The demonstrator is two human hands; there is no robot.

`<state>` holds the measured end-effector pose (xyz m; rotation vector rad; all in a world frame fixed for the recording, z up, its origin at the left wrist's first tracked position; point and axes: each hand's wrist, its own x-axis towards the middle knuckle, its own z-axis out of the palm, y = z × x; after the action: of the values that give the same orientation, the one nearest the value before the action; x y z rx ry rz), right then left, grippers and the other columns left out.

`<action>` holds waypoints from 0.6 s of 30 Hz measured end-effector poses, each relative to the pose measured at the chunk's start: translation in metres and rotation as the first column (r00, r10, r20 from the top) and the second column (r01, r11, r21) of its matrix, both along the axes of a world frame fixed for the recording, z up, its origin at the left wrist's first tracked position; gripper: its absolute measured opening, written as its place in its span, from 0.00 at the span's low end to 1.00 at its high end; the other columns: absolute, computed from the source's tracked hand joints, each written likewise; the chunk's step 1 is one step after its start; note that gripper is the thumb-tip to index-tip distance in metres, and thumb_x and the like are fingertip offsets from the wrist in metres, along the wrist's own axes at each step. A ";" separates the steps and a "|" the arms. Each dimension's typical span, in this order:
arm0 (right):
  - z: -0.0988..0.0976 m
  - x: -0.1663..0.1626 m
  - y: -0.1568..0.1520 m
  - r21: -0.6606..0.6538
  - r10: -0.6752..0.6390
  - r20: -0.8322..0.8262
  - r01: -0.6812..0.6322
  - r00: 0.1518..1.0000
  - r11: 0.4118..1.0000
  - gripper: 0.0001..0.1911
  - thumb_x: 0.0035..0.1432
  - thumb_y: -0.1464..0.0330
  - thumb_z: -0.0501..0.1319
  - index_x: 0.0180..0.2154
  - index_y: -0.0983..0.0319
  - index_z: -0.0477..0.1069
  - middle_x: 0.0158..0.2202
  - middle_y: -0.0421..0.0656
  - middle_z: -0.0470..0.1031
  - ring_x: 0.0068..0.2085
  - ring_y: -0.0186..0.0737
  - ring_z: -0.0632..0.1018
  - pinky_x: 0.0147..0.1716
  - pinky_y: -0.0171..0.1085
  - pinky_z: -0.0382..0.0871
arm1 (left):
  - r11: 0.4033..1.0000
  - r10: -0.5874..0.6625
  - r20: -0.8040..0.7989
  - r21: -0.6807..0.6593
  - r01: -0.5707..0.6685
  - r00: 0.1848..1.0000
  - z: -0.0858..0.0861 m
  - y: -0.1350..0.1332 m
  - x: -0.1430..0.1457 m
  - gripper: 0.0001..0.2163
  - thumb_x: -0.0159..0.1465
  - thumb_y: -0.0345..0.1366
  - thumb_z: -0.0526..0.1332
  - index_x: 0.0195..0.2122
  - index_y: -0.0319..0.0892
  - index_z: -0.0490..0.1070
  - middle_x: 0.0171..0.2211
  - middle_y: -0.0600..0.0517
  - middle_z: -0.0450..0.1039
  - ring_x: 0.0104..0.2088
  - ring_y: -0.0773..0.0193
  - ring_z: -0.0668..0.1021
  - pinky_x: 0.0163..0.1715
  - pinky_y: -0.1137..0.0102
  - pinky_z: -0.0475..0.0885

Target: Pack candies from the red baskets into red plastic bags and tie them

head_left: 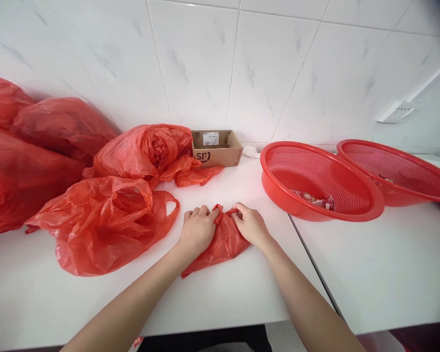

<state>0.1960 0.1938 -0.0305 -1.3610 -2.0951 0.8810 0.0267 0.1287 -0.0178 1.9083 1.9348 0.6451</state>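
A small red plastic bag [225, 242] lies on the white table in front of me, its top gathered between my hands. My left hand [199, 228] is closed on the bunched neck of the bag, fingers curled. From the other side, my right hand [252, 226] pinches the bag's upper edge between thumb and fingers. What the bag contains, if anything, is hidden. Just left of my left hand is a loose, crumpled red plastic bag [102, 225] with its handle loops showing.
Several full red bags [40, 156] are heaped at the left, against the tiled wall. An open cardboard box [220, 155] stands at the back. On the right are a red plastic basket [278, 193] with small packets [315, 199] inside and a second red basket [392, 193]. A seam [311, 254] divides the tables.
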 end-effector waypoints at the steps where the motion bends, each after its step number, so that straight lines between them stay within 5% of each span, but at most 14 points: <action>1: 0.001 0.003 0.002 -0.018 0.012 -0.051 -0.013 0.999 1.000 0.06 0.58 0.67 0.54 0.35 0.56 0.69 0.28 0.36 0.74 0.29 0.36 0.72 0.32 0.35 0.62 | 1.000 -0.011 0.074 0.008 0.010 0.997 0.004 -0.003 -0.005 0.18 0.68 0.34 0.49 0.55 0.45 0.71 0.47 0.39 0.72 0.50 0.44 0.73 0.52 0.47 0.60; 3: 0.002 0.008 0.005 -0.061 0.026 -0.152 -0.036 0.988 0.997 0.08 0.59 0.64 0.54 0.35 0.58 0.69 0.32 0.37 0.76 0.32 0.36 0.74 0.34 0.34 0.65 | 0.999 -0.040 0.230 0.035 0.033 0.972 0.013 -0.011 -0.015 0.20 0.70 0.41 0.44 0.59 0.48 0.66 0.54 0.43 0.70 0.54 0.51 0.72 0.54 0.55 0.64; 5: 0.002 0.011 0.008 -0.104 0.030 -0.231 -0.056 0.972 0.993 0.12 0.60 0.60 0.53 0.32 0.59 0.70 0.32 0.38 0.76 0.34 0.37 0.75 0.33 0.34 0.66 | 0.997 -0.078 0.543 0.065 0.050 0.836 0.022 -0.022 -0.023 0.22 0.71 0.44 0.40 0.58 0.48 0.66 0.57 0.46 0.69 0.57 0.56 0.71 0.56 0.61 0.64; 7: 0.000 0.013 0.012 -0.141 0.020 -0.289 -0.063 0.957 0.988 0.16 0.59 0.58 0.52 0.29 0.60 0.70 0.30 0.39 0.76 0.33 0.38 0.75 0.32 0.34 0.66 | 0.995 -0.100 0.849 0.081 0.059 0.519 0.026 -0.035 -0.027 0.20 0.71 0.45 0.44 0.51 0.47 0.73 0.54 0.48 0.73 0.58 0.56 0.70 0.59 0.62 0.61; 9: -0.003 0.014 0.016 -0.175 -0.021 -0.332 -0.040 0.943 0.984 0.16 0.58 0.58 0.52 0.27 0.61 0.69 0.28 0.40 0.76 0.32 0.38 0.75 0.31 0.35 0.67 | 0.995 -0.089 0.966 0.076 0.062 0.242 0.024 -0.050 -0.030 0.16 0.69 0.43 0.50 0.42 0.45 0.78 0.48 0.48 0.76 0.57 0.54 0.70 0.61 0.61 0.58; 18: -0.010 0.015 0.027 -0.270 -0.167 -0.397 0.059 0.902 0.961 0.09 0.52 0.65 0.53 0.25 0.60 0.69 0.24 0.41 0.77 0.26 0.39 0.78 0.27 0.36 0.70 | 0.996 0.000 0.973 -0.020 0.085 0.229 0.011 -0.108 -0.043 0.15 0.69 0.42 0.53 0.33 0.44 0.78 0.34 0.49 0.71 0.52 0.54 0.69 0.53 0.66 0.62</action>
<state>0.2108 0.2204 -0.0406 -1.2637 -1.6017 1.2946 -0.0161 0.0208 -0.0072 0.9287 0.9697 1.3221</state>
